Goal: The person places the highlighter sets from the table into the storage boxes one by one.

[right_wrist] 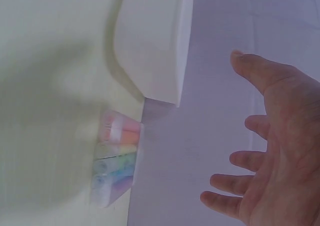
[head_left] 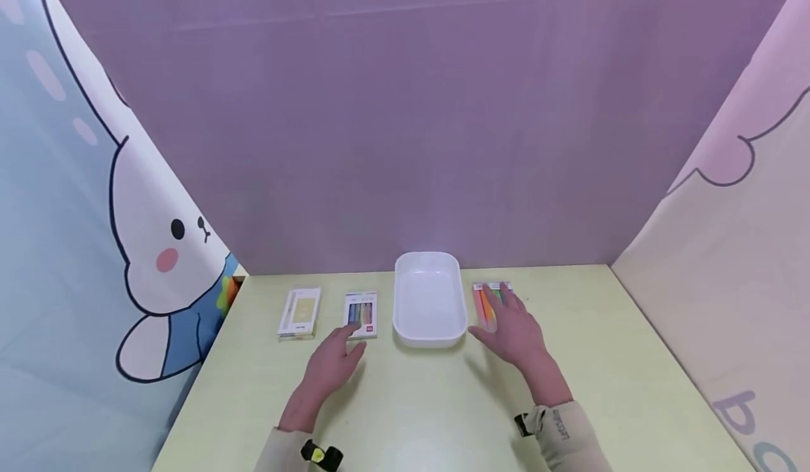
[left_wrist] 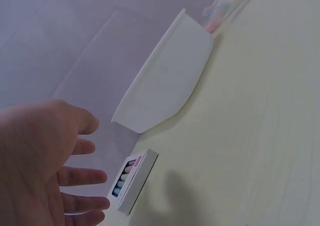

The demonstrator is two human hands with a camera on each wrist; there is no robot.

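Observation:
My left hand (head_left: 333,363) hovers just in front of a flat white box (head_left: 361,310) whose window shows a row of coloured sticks. Its fingers are spread and hold nothing; the same box (left_wrist: 136,178) lies beyond the fingertips in the left wrist view. On the other side, my right hand (head_left: 511,328) reaches over a clear pack of coloured markers (head_left: 484,307), partly covering it in the head view. The right wrist view shows those fingers straight and apart, with the marker pack (right_wrist: 117,158) below them. Between the hands stands a white plastic tray (head_left: 430,300).
At the left of the pale table (head_left: 436,409) lies another white box (head_left: 300,313) with a yellowish panel. A purple curtain (head_left: 405,120) rises behind the table's back edge, and printed cloths (head_left: 171,261) hang on both sides.

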